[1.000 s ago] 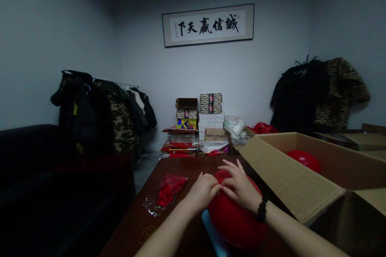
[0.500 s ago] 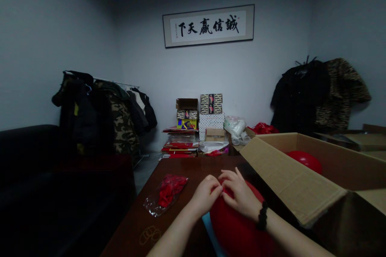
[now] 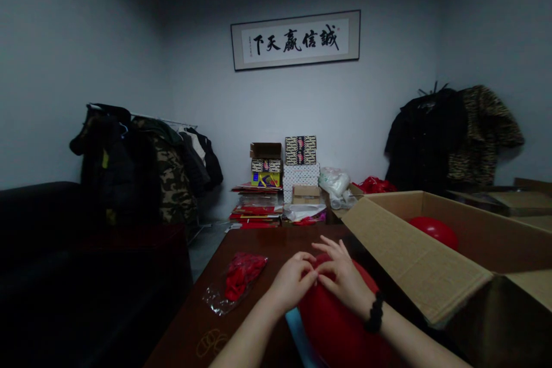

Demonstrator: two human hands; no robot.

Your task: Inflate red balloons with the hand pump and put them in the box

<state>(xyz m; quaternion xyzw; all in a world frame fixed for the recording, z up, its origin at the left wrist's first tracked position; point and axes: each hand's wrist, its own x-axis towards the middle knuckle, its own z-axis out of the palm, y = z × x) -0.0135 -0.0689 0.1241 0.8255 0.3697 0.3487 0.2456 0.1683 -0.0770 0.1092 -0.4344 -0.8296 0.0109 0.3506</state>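
Red round shiny balloon (image 3: 338, 322) has dropped lower between the forearms than a second ago, by that dark brown wooden table (image 3: 276, 241). Bare left hand (image 3: 293, 280) and bare right hand (image 3: 347, 283) still pinch its mostly hidden neck, thumbs against fingers.

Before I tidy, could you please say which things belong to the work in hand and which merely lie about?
Belongs, likely: round red balloon; open brown cardboard box holding another red balloon; clear plastic bag of red pieces.
Lying about, apparently: white patterned box; whitish plastic bag.
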